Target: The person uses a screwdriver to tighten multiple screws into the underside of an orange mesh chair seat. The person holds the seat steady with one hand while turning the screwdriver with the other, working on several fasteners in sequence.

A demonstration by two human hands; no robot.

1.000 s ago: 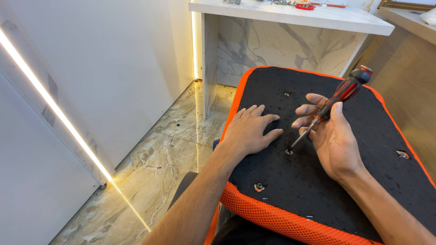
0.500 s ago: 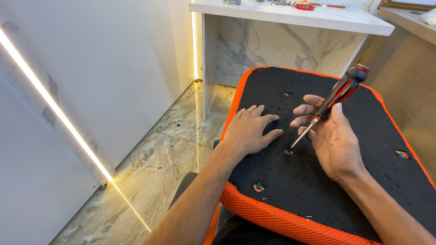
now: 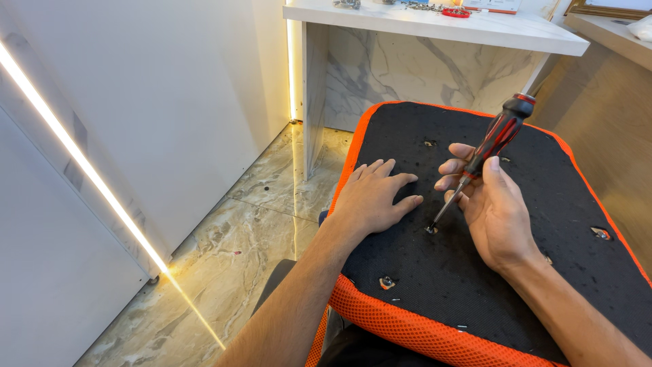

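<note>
- Right hand (image 3: pixel 499 211): fingers curled round one red-and-black screwdriver (image 3: pixel 490 146), thumb laid along the handle; shaft tilted, tip seated in a screw hole (image 3: pixel 430 230) of the panel.
- Left hand (image 3: pixel 373 197): flat, fingers slightly spread, palm pressed on the black seat underside (image 3: pixel 475 272), just left of the tip; holds nothing.
- Holes counted on the black panel: five visible, one under the tip, one near edge, one far, two right.
- One orange mesh rim (image 3: pixel 407 326) around the panel.
- Far: one white marble-fronted desk (image 3: pixel 435 27). Left: marble floor (image 3: pixel 258 231), one light strip (image 3: pixel 81 163).
</note>
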